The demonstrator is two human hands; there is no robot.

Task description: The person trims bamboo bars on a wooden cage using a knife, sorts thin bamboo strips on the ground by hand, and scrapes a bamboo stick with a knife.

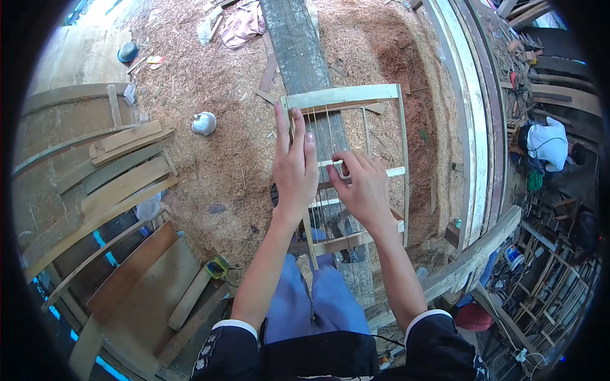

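Note:
A light wooden frame (343,96) with thin lengthwise strands and crossbars lies in front of me, over a weathered plank (295,47). My left hand (295,168) rests against the frame's left rail, its fingers stretched out and apart towards the far end. Over the middle crossbar (395,172), my right hand (363,186) has its fingers curled, thumb and forefinger close to the strands. Whatever is between those fingertips is too small to make out. My left palm hides part of the left rail.
Wood shavings (241,165) cover the ground. Boards (130,143) are stacked at left, near a white rounded object (204,123) and a yellow-green device (216,267). Long beams (473,127) run along the right. Beyond them a person (548,145) in a white shirt bends down.

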